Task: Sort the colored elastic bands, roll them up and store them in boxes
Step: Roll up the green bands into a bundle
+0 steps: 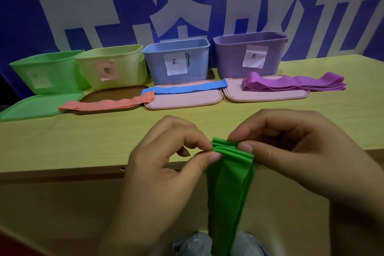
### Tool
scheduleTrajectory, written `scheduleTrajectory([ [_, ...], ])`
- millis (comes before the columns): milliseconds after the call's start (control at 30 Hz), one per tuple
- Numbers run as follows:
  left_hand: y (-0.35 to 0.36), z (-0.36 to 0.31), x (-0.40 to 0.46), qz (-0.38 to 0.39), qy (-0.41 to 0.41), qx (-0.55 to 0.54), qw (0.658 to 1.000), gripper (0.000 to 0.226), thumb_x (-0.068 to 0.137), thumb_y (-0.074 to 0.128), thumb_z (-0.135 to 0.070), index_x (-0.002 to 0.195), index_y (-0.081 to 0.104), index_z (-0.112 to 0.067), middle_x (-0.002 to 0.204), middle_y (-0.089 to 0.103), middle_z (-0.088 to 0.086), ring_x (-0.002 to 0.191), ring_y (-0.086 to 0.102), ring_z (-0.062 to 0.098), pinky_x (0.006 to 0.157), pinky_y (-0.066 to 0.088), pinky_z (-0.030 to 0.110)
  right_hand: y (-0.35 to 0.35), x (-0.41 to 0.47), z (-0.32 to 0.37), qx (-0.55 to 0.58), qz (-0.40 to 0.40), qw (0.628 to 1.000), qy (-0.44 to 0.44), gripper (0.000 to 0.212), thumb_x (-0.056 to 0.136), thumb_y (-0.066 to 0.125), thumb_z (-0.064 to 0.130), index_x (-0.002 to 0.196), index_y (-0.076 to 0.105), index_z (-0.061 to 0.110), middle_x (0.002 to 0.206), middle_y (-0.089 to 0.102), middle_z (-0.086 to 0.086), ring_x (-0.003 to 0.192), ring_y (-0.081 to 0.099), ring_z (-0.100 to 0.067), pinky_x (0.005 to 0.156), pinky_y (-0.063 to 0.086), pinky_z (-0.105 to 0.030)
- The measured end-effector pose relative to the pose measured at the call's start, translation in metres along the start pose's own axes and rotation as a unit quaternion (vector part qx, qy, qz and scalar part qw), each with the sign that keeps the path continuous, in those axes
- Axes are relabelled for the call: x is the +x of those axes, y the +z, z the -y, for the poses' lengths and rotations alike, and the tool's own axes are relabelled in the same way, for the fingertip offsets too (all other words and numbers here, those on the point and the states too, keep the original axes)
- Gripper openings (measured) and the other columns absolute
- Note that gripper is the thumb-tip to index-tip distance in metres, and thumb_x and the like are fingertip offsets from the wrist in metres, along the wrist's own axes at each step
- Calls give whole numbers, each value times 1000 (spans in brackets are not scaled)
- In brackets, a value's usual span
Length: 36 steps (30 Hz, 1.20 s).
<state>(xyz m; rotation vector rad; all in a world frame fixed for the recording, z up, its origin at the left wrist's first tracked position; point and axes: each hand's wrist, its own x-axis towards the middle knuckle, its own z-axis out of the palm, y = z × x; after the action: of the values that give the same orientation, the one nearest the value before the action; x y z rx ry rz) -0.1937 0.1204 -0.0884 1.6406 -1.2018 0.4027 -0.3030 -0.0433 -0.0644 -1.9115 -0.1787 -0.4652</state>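
Note:
Several green elastic bands hang down in front of the table's near edge, their top ends stacked together. My left hand pinches the left side of that top end, and my right hand pinches the right side. Along the back stand a green box, a yellow-green box, a blue box and a purple box, each with a paper label. Salmon-pink bands lie over a brown lid, blue bands over a pink lid, purple bands on another pink lid.
A green lid lies flat at the far left in front of the green box. The wooden table runs across the view against a blue wall with large white characters. A crumpled pale plastic bag sits below the hanging bands.

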Motion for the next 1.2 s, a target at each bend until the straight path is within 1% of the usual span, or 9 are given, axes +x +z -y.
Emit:
scheduleTrajectory([
  [67,-1,-4,0,-6,-3,12,1000,11,71,69,-31,79,61,-34,89,56,-16,80,57,5,68,39,10,-1,0,0,8,4,1000,3,16,75,63,13,85,71,22,80,73,6,77,70,-9,66,54,-16],
  [133,-1,-9,-2,-9,-4,13,1000,11,71,68,-30,78,61,-33,90,55,-16,84,58,6,70,39,7,-1,1,0,12,6,1000,8,16,74,63,14,85,71,22,80,73,6,77,70,-9,65,54,-17],
  [333,-2,-8,-3,0,-2,-10,1000,10,72,69,-26,77,61,-30,86,59,-13,85,61,12,70,44,14,1,0,-1,-9,10,1000,-3,15,74,65,16,85,72,24,81,73,7,78,70,-9,66,56,-20],
  [533,0,-6,-4,-2,-18,-9,1000,12,72,68,-26,78,61,-33,84,60,-13,81,60,13,68,45,15,2,1,-4,-29,5,1000,-10,14,76,68,17,88,72,24,82,73,8,79,70,-9,68,56,-20],
  [833,3,-6,-7,-18,-87,-37,995,20,66,66,-38,85,60,-35,84,62,-15,78,60,10,64,51,21,3,0,-3,41,-7,999,17,15,76,63,12,85,73,19,79,74,1,77,71,-13,66,54,-18],
  [933,4,-7,-7,-19,-68,-31,997,15,68,67,-35,82,59,-34,84,61,-14,78,59,11,64,50,23,2,0,-2,60,-8,998,33,14,74,65,15,85,73,17,76,74,-2,73,71,-11,62,53,-17],
  [1033,5,-8,-6,-25,-35,-19,999,15,71,67,-30,81,58,-37,83,59,-16,77,57,11,63,48,26,1,0,-3,89,-14,994,61,14,72,63,13,82,73,16,68,71,-5,62,65,-8,55,51,-16],
  [1133,5,-8,-6,-30,8,-14,999,16,74,68,-25,85,59,-33,83,57,-18,79,56,10,67,46,26,2,2,-2,110,-26,990,85,7,73,73,10,80,73,12,64,69,-9,55,60,-13,52,49,-16],
  [1200,4,-9,-6,-31,22,-25,999,16,74,69,-23,85,59,-30,83,56,-18,79,57,12,67,47,28,0,2,-3,104,-41,990,91,12,69,68,12,80,73,11,63,69,-11,55,59,-17,51,48,-16],
])
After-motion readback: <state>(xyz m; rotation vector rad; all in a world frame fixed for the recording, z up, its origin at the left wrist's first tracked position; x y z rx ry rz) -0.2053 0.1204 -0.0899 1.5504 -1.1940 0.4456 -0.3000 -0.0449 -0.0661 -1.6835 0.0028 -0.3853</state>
